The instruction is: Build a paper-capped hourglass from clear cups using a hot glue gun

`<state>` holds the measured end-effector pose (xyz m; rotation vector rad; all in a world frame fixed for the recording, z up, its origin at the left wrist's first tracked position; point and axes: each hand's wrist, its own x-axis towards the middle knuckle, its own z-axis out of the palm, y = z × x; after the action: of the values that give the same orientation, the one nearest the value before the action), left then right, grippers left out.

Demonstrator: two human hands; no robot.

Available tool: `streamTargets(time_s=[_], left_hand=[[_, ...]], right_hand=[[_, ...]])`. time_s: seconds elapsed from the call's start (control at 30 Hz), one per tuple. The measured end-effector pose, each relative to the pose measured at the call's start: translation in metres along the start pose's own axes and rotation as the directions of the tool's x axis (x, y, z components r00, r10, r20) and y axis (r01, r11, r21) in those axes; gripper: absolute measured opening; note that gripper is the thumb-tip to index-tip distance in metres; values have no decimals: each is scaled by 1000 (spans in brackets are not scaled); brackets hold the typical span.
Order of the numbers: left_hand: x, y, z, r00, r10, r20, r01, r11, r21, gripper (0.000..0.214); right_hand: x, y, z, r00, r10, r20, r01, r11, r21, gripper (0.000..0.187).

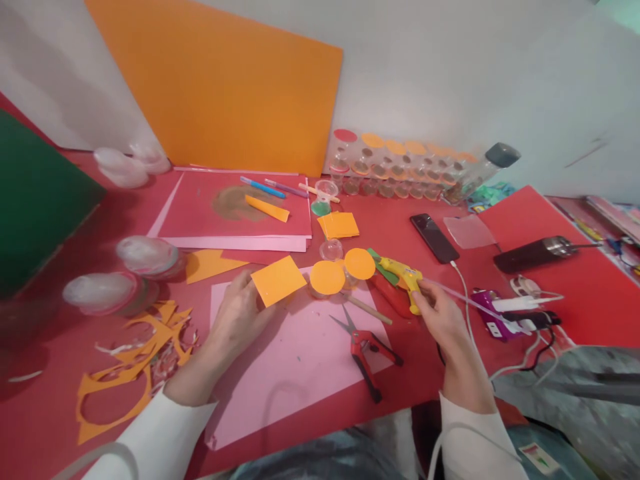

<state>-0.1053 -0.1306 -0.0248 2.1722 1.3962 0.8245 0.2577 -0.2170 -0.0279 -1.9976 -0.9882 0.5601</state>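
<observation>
Red worktop [385, 223] stretches below a pale wall [425, 73]. Over pink paper [300, 373], the left hand [239, 310] grips an orange card [279, 281], tilted, right end higher. The right hand [443, 313] holds a yellow glue gun [401, 272] near orange discs [327, 277], nozzle leftward, long axis sloping down rightward.

Pink sheet [305, 370]: 1. Partly on it: 1 pair of shears [367, 346]. Over its far edge: 1 orange square [279, 281], 2 orange discs [327, 277]. Right of it: 1 glue gun [401, 272], 1 phone [434, 238], 1 black flask [531, 255]. Left of it: 1 green board [40, 200]. Beyond it: 1 upright orange board [225, 87], 3 pen-like sticks [263, 187].
</observation>
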Motion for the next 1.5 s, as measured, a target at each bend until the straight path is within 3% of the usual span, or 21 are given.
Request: streamTargets(time_s=[0.17,0.53,0.73,0.83,0.97,1.1,1.2,1.37,1.5], left_hand=[[-3,-2,0,999,32,16,-33,997,75,30],[-3,-5,3,998,52,19,-55,989,137,31],[0,0,-1,998,53,15,-54,993,106,30],[0,0,1,997,71,-1,-71,993,91,30],[0,-1,4,996,89,-17,-87,992,95,31],[-1,0,5,997,70,-10,-69,994,78,27],[-3,1,4,999,31,-9,-30,997,68,27],[-8,4,2,999,35,-11,-34,997,71,28],[-9,8,0,1000,15,20,-17,996,93,20]], right_hand=[[-4,-4,0,997,-80,-13,77,989,-128,51],[-13,-2,13,969,-235,-74,193,912,-362,58],[-28,1,-6,894,-428,-134,352,854,-383,51],[-35,-2,-16,878,-438,-193,346,859,-378,49],[-44,-13,-19,885,-389,-257,331,912,-242,43],[-57,-36,0,880,-289,-378,300,954,-31,32],[-71,-63,27,884,-274,-378,344,929,132,25],[-97,-128,71,885,-432,-174,466,813,349,6],[-115,-189,76,821,-571,4,460,665,588,14]])
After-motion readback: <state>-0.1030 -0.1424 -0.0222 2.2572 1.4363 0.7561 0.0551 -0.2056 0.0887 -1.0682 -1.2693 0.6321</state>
